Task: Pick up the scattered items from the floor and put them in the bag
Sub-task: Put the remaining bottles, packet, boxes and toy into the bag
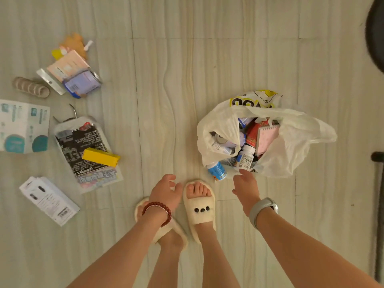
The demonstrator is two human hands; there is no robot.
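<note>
A white plastic bag (pixel 295 142) lies open on the floor at the right, with bottles, a red box and a pink notebook (pixel 267 137) inside. A blue-labelled bottle (pixel 217 170) lies at its near edge. My right hand (pixel 246 187) hovers open just below the bag's mouth and holds nothing. Open and empty too, my left hand (pixel 166 193) hangs over my feet. Scattered at the left are a yellow box (pixel 100 156) on a black printed packet (pixel 87 152), a white box (pixel 48 200), a teal-and-white box (pixel 22 126) and a pile of small packets (pixel 72 77).
My feet in cream slippers (pixel 200 206) stand between the bag and the scattered items. A roll of round pads (pixel 31 87) lies at far left. Something dark and round (pixel 376 34) is at the top right, with a dark stand (pixel 379 204) along the right edge.
</note>
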